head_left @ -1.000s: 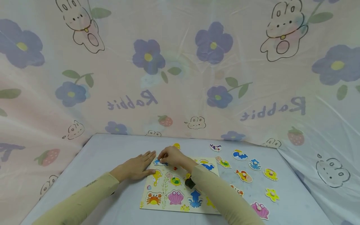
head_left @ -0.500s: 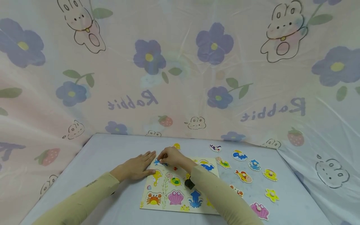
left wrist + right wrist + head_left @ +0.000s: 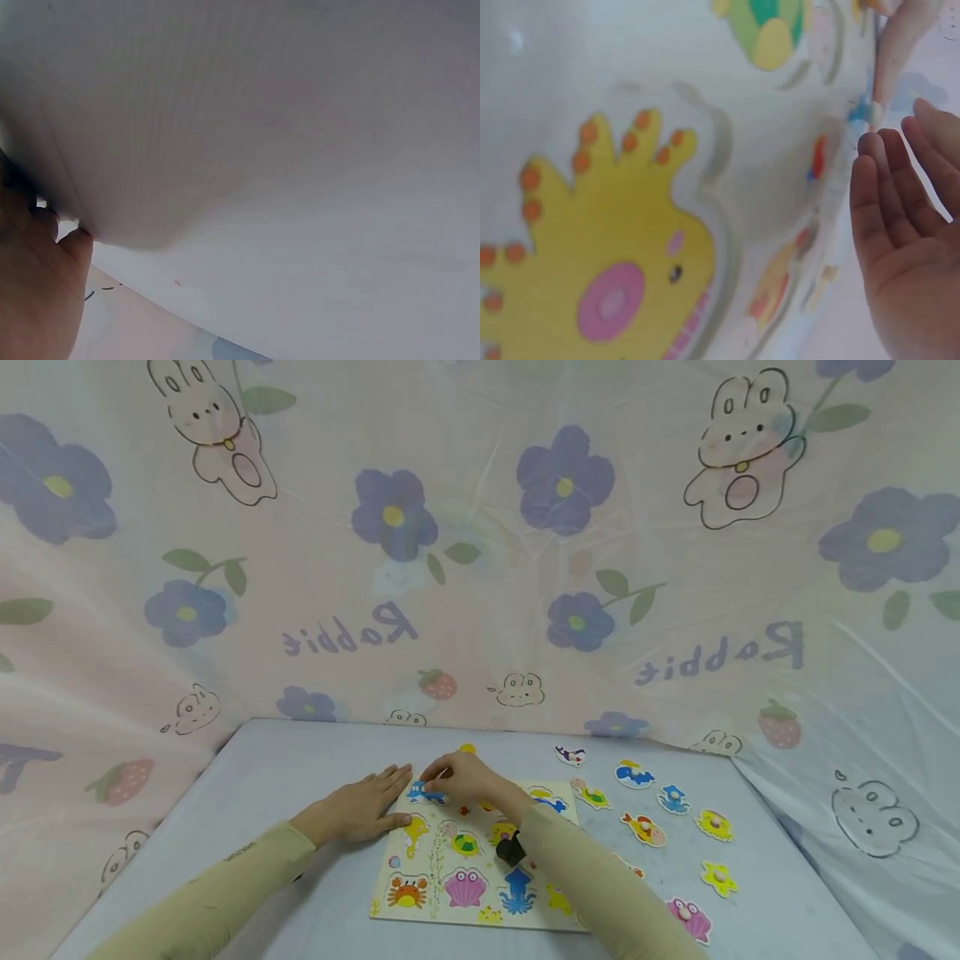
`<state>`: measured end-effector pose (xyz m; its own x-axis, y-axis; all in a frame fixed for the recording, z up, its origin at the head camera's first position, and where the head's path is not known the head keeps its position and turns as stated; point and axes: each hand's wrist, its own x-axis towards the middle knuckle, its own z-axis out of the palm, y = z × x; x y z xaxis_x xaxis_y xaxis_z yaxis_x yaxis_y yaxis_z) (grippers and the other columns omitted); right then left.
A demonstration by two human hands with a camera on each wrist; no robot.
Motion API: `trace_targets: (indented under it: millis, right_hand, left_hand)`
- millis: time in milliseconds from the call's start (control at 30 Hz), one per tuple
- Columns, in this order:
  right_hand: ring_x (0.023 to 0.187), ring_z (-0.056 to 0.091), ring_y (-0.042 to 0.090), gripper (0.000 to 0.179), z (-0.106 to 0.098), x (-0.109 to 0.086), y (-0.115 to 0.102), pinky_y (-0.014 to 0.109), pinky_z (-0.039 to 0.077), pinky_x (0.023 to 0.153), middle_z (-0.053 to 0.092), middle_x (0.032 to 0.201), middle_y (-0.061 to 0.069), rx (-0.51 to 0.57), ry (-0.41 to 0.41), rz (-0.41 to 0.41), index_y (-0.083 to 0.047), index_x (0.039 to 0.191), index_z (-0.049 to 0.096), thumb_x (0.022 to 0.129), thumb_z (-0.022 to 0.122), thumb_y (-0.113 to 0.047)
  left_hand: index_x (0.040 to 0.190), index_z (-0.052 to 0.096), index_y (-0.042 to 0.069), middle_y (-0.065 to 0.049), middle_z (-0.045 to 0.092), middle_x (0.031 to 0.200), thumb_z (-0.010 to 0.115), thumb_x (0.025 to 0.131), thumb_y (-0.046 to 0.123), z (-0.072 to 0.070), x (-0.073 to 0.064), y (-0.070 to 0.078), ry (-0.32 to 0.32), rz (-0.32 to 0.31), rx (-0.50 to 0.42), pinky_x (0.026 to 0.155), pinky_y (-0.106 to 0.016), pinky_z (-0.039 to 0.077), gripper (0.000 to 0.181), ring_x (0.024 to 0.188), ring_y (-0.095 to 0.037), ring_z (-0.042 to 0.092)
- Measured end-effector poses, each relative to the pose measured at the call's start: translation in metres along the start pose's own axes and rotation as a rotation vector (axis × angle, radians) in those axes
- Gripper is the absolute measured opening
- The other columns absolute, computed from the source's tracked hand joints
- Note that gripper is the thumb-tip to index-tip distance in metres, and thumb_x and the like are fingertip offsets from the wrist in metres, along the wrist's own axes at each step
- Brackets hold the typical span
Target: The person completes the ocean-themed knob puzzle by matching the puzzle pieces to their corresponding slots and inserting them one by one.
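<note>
My left hand (image 3: 356, 808) lies flat with fingers spread, beside the left edge of a picture puzzle board (image 3: 382, 906); its thumb touches that edge. Over the board's far left corner is my right hand (image 3: 467, 779), with its thumb and index finger right at a blue sea-animal puzzle piece (image 3: 418, 795). In the right wrist view, the white knob (image 3: 876, 112) of this piece shows uncovered just off the fingertips of the right hand (image 3: 907, 247). The left wrist view has the left hand (image 3: 41, 285) at its lower left, by the white table surface.
Several loose knobbed pieces lie right of the board, among them a whale (image 3: 634, 775), a turtle (image 3: 592, 795), a fish (image 3: 643, 831), a starfish (image 3: 718, 878) and a pink shell (image 3: 688, 920). A printed curtain (image 3: 480, 568) hangs behind the table (image 3: 300, 752).
My right fingertips have eased slightly off the blue piece, and more of it shows. The left hand stays in place. The head view has shifted a little.
</note>
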<state>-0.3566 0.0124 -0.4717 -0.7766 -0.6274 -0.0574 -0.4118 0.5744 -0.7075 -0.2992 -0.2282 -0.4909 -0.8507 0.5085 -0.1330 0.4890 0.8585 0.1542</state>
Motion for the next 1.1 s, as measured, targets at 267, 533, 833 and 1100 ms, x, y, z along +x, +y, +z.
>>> trace_targets:
  millis: [267, 533, 833, 1100]
  right_hand:
    - [0.097, 0.065, 0.010, 0.026, -0.021, -0.013, 0.000, 0.028, 0.056, 0.085, 0.073, 0.117, -0.002, 0.028, 0.060, -0.074, -0.014, 0.121, 0.077, 0.103, 0.067, -0.029]
    - [0.098, 0.066, 0.014, 0.029, -0.044, -0.032, 0.006, 0.032, 0.058, 0.086, 0.073, 0.117, -0.002, 0.091, 0.137, -0.055, -0.013, 0.124, 0.076, 0.104, 0.065, -0.031]
    - [0.103, 0.067, 0.026, 0.026, -0.077, -0.066, 0.025, 0.034, 0.055, 0.085, 0.073, 0.119, 0.000, 0.120, 0.233, -0.033, -0.013, 0.125, 0.074, 0.104, 0.066, -0.027]
    - [0.111, 0.065, 0.042, 0.026, -0.106, -0.108, 0.052, 0.050, 0.057, 0.093, 0.072, 0.122, 0.008, 0.149, 0.310, 0.004, -0.012, 0.125, 0.073, 0.105, 0.065, -0.026]
  left_hand:
    - [0.165, 0.022, 0.004, -0.011, 0.019, 0.173, 0.041, 0.105, 0.065, 0.002, 0.001, 0.000, -0.005, -0.007, 0.011, 0.126, -0.055, 0.025, 0.088, 0.158, -0.034, 0.019]
    - [0.164, 0.023, 0.001, -0.014, 0.021, 0.172, 0.044, 0.105, 0.062, -0.002, -0.001, 0.002, 0.002, 0.004, -0.012, 0.126, -0.056, 0.026, 0.087, 0.158, -0.037, 0.021]
    - [0.164, 0.023, 0.000, -0.015, 0.021, 0.172, 0.045, 0.106, 0.061, -0.001, -0.002, 0.003, 0.002, 0.011, -0.012, 0.125, -0.056, 0.026, 0.086, 0.157, -0.038, 0.021]
    - [0.164, 0.024, 0.000, -0.015, 0.021, 0.172, 0.045, 0.106, 0.061, -0.003, -0.002, 0.003, -0.001, 0.006, -0.003, 0.125, -0.056, 0.026, 0.086, 0.157, -0.038, 0.021]
